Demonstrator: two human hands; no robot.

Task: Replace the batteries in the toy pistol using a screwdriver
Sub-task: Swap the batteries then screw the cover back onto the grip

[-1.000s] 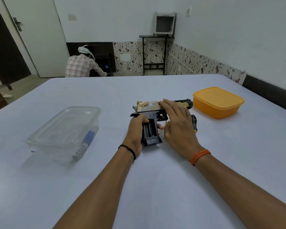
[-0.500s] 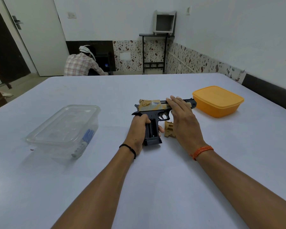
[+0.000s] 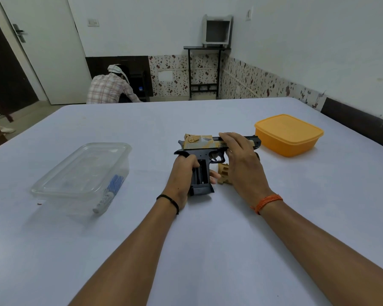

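Matt black-and-tan plastic toy pistol, glossy clear plastic box, smooth orange plastic tub.

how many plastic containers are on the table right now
2. A clear lidded container sits on the left side of the table, and an orange lidded container sits at the far right, just beyond the toy pistol. None others visible.

Soft, even indoor light, rather dim with a bluish cast; the pale worktop shows no glare; faint, diffuse shadows lie under the clear container and beneath the forearms; wide-angle distortion bends the walls and stretches the arms at the edges; the far room looks slightly soft.
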